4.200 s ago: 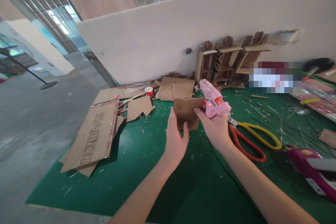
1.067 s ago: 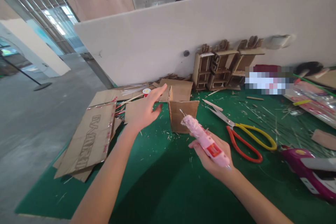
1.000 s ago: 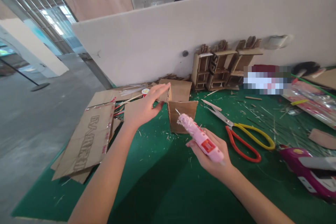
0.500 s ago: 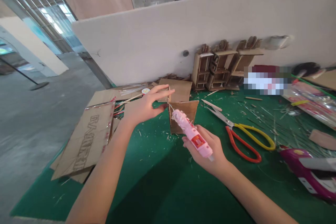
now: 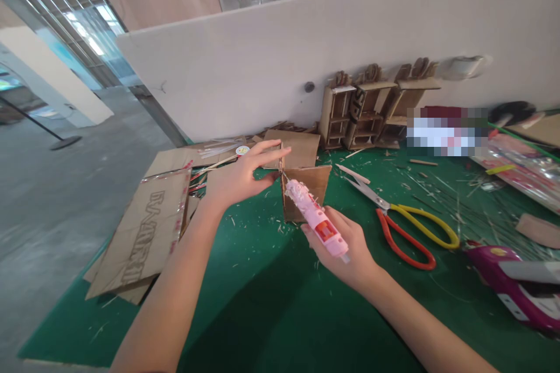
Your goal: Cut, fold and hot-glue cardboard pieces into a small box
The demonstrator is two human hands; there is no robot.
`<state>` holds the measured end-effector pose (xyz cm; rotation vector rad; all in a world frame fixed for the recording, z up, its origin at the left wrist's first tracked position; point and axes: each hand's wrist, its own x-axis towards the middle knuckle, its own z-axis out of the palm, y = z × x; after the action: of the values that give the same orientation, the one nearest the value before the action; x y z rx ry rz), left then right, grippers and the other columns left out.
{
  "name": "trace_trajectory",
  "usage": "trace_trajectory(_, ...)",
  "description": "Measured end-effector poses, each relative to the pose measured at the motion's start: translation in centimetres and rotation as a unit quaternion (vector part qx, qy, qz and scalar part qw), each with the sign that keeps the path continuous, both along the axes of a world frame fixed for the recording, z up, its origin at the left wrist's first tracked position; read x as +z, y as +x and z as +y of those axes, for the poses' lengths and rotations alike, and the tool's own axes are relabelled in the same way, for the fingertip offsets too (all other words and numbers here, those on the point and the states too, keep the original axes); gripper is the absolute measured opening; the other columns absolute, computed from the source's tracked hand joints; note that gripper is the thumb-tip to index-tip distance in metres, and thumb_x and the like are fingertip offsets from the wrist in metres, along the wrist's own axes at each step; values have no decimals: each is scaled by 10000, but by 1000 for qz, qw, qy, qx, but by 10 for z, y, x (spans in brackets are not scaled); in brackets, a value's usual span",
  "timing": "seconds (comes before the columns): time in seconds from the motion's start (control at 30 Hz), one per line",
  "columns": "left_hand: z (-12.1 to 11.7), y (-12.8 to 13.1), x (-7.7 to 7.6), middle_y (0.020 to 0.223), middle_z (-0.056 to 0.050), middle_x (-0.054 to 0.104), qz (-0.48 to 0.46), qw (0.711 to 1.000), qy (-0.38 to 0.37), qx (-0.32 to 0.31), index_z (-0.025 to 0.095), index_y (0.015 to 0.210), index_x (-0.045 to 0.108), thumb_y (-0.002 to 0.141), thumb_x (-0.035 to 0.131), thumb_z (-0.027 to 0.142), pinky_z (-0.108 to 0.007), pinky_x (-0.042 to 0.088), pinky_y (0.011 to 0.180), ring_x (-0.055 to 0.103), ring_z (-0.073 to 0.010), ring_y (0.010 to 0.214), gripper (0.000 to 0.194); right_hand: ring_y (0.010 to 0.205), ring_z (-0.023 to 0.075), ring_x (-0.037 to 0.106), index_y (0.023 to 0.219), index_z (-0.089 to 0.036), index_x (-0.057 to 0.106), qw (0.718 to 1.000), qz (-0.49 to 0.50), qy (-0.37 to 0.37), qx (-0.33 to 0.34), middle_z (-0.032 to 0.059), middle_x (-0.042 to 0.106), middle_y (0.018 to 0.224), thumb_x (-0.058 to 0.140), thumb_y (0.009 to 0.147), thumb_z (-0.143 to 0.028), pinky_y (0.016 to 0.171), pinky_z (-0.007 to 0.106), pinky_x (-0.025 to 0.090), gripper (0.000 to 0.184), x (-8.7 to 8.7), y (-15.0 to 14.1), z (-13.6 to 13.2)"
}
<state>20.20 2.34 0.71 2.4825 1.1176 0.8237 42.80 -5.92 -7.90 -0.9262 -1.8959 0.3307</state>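
Two upright cardboard panels joined at a corner form a cardboard piece standing on the green table. My left hand steadies it from the left, fingers reaching over the top of the left panel and thumb against its near edge. My right hand is wrapped around a pink hot glue gun with a red label. The gun points up and left, its metal nozzle at the corner where the panels meet. Glue strings and scraps cling to its front end. The exact touch of nozzle and cardboard is hard to make out.
Right of my right hand lie open scissors with red and yellow handles, and a purple tool. Cardboard sheets are stacked at left. Small cardboard shelves stand against the white partition. Thin sticks and scraps litter the right side.
My left hand let go of the cardboard, then came back onto its left panel. The glue gun swung round and moved left until its nozzle reached the corner. Over the last half second little moves.
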Motion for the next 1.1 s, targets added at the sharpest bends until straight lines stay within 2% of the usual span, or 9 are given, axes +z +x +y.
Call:
trace_trajectory(0.23, -1, -1, 0, 1520, 6, 360, -8, 1000, -3, -2, 399, 1384, 464, 866, 523, 149, -382, 490, 1009, 417, -242, 1354, 578, 568, 107, 477, 793, -224, 438, 1000, -21, 20, -1, -33, 464, 683, 580, 785, -70, 516, 218, 351, 210, -6, 0, 0)
trace_trajectory(0.57, -2, -1, -1, 1510, 7, 372, -20, 1000, 3, -12, 395, 1378, 469, 852, 519, 116, -361, 498, 995, 428, -218, 1341, 598, 544, 98, 457, 772, -214, 426, 999, -47, -3, 2, -37, 436, 669, 575, 811, -106, 508, 222, 328, 188, -13, 3, -4)
trace_trajectory(0.77, -2, -1, -3, 1517, 3, 365, -23, 1000, 3, -10, 388, 1375, 475, 850, 509, 116, -366, 502, 993, 418, -228, 1350, 592, 539, 106, 466, 767, -212, 436, 998, -58, -25, 5, -30, 448, 660, 561, 829, -130, 508, 230, 336, 162, -17, 4, -6)
trace_trajectory(1.1, -3, -3, -3, 1504, -9, 383, -38, 999, -1, -13, 373, 1364, 493, 849, 515, 127, -373, 512, 979, 440, -230, 1329, 571, 528, 110, 464, 744, -214, 427, 997, -73, -21, 9, -25, 464, 638, 530, 844, -141, 505, 237, 351, 161, -20, 6, -7)
